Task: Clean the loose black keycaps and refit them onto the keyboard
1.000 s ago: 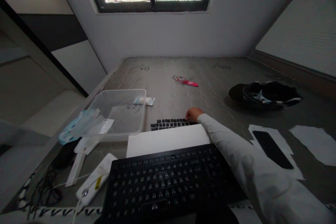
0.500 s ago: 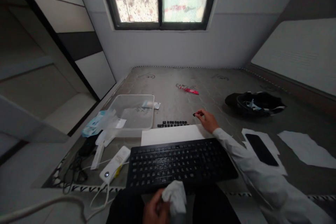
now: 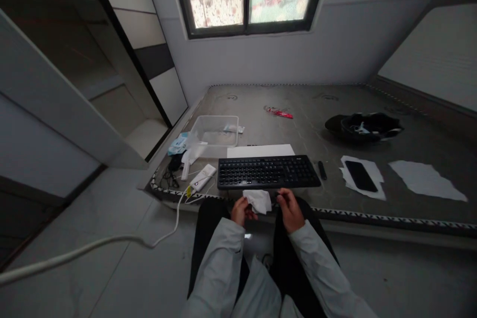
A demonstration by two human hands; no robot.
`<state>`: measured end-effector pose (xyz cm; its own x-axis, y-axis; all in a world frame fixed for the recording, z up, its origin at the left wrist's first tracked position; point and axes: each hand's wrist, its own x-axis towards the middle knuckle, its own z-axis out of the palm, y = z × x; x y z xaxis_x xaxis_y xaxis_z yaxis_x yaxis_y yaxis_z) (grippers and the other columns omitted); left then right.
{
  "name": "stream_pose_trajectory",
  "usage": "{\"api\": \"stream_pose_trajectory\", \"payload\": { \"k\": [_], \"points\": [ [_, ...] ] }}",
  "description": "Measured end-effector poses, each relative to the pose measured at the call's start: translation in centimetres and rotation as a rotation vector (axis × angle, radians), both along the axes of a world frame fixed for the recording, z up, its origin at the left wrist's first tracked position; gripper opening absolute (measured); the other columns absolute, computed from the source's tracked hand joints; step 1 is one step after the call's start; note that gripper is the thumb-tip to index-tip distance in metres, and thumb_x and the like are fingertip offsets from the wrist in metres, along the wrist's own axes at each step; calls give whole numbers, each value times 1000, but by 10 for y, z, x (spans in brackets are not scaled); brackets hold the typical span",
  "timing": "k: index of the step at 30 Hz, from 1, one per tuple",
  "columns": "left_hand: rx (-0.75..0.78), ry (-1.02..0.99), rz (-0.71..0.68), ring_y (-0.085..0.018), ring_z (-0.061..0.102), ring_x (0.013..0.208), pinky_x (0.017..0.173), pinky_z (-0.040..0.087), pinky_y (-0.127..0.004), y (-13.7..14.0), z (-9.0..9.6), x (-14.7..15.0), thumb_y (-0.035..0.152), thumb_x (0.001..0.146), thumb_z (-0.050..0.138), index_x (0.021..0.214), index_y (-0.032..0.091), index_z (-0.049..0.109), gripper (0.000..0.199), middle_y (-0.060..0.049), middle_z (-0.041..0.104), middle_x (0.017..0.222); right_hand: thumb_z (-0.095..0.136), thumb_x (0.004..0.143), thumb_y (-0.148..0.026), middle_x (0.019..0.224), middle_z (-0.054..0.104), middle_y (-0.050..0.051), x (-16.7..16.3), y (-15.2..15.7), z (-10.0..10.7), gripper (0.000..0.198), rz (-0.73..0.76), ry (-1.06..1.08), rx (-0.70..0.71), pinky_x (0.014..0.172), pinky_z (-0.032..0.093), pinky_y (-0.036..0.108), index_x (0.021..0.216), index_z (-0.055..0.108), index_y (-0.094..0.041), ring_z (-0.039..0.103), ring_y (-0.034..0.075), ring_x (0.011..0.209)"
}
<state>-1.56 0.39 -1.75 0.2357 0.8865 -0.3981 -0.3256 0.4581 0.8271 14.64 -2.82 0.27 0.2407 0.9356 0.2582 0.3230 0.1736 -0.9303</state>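
Note:
My left hand (image 3: 242, 211) grips a crumpled white tissue (image 3: 259, 201) just above my lap. Close by on the right, my right hand (image 3: 290, 209) pinches a small black keycap (image 3: 278, 194) between thumb and fingertips, apart from the tissue. In front of both hands lies a black keyboard (image 3: 266, 171) near the front edge of the mattress-like surface. A white sheet (image 3: 261, 151) sticks out from behind it. Beyond that sheet, only a sliver of the row of loose black keycaps (image 3: 255, 145) shows; the rest is hidden.
A clear plastic box (image 3: 214, 150) and a white power bank (image 3: 203, 178) with cables are on the left. To the right are a small black stick-shaped thing (image 3: 322, 170), a phone (image 3: 360, 176) on paper, another paper sheet (image 3: 427, 179) and a black cap (image 3: 363, 129). A red packet (image 3: 280, 113) lies farther back.
My right hand has come back from behind the keyboard to near the tissue, carrying the keycap. The view has tilted down and shifted left, showing both forearms and more floor.

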Motion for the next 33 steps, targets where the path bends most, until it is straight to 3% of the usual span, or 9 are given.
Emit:
{"api": "stream_pose_trajectory", "payload": {
  "k": [4,7,11,16,19,23,26,29,33],
  "points": [
    [62,33,-87,-12,56,36,34,25,-18,-14,2,-2,46,64,55,89,12,56,43,0,60,52,43,82,-34,118,46,8,-7,-8,15,15,115,-201,77,93,32,39,85,50,-22,42,22,110],
    [92,19,-124,-13,58,40,36,29,-18,-19,2,-4,51,62,56,94,11,57,51,-3,64,60,45,80,-31,124,43,7,-16,-12,12,13,191,-284,12,95,30,41,83,54,-22,40,23,114],
    [176,32,-141,-14,59,44,38,33,-19,-21,3,-6,57,61,57,97,9,58,60,-5,65,64,46,78,-31,103,57,6,-21,-12,1,15,195,-266,-35,86,39,36,83,56,-21,51,21,100],
    [342,161,-207,-14,59,56,46,41,-21,-25,5,-4,47,64,63,97,12,63,48,-5,68,74,56,69,-31,75,62,3,-19,-13,-1,13,100,-253,-138,65,46,30,74,64,-22,57,18,69],
    [374,187,-124,-18,61,71,59,47,-24,-24,5,-5,41,62,66,91,12,66,42,-6,69,79,56,70,-31,79,64,4,-21,-17,4,14,176,-227,-117,69,47,31,74,66,-22,59,19,74],
    [407,276,69,-18,61,74,68,46,-25,-18,3,-11,39,64,65,83,12,66,33,-5,69,77,53,75,-32,92,64,4,-29,-18,8,23,299,-17,-108,77,47,33,93,61,-22,59,19,87],
    [371,257,118,-18,62,72,66,47,-25,-14,0,-15,40,61,67,80,12,66,33,-4,68,75,55,74,-32,93,63,4,-33,-14,5,29,324,145,-150,75,49,31,101,54,-22,60,18,87],
    [356,207,108,-18,62,70,65,47,-25,-11,-4,-15,39,61,67,80,12,65,33,-5,69,75,57,72,-33,90,63,4,-33,-9,-1,27,306,127,-158,73,49,30,96,54,-20,60,18,83],
    [297,266,79,-15,59,54,49,41,-22,-10,-5,-13,43,66,62,83,10,66,38,-5,68,66,57,72,-38,86,63,4,-30,-6,-2,31,242,100,-181,71,50,31,96,56,-20,61,18,79]
  ]
}}
